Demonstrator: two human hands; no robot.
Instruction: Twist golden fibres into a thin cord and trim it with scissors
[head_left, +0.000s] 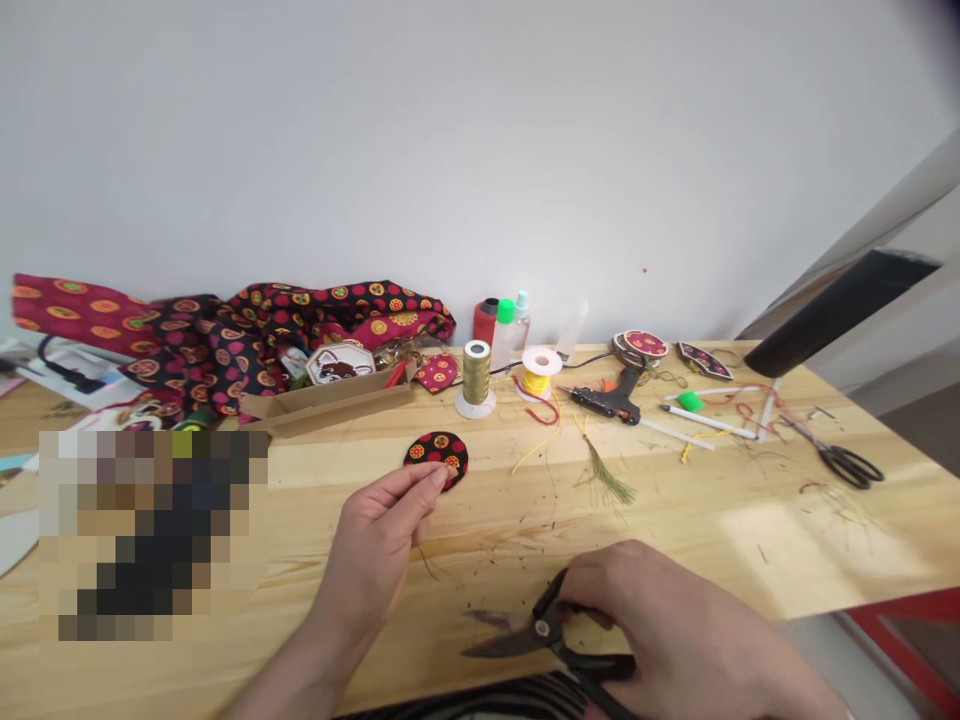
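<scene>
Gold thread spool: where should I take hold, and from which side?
I'd close around the wound middle of the gold thread spool, coming from the near side. It stands upright, so its tall round body offers opposite sides to press, and nothing tall blocks its front. The yellow spool on its right would probably crowd an approach from there.

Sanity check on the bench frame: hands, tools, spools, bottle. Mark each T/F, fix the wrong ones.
1. The left hand holds a round patterned patch. True.
2. The right hand is empty. False: it holds scissors.
3. The glue gun lies on the table. True.
4. The gold thread cone stands right of the yellow spool in the picture. False: it stands left of it.
5. A second pair of scissors lies toward the picture's right side. True.
6. The green-capped bottle lies on its side. False: it stands upright.
</scene>
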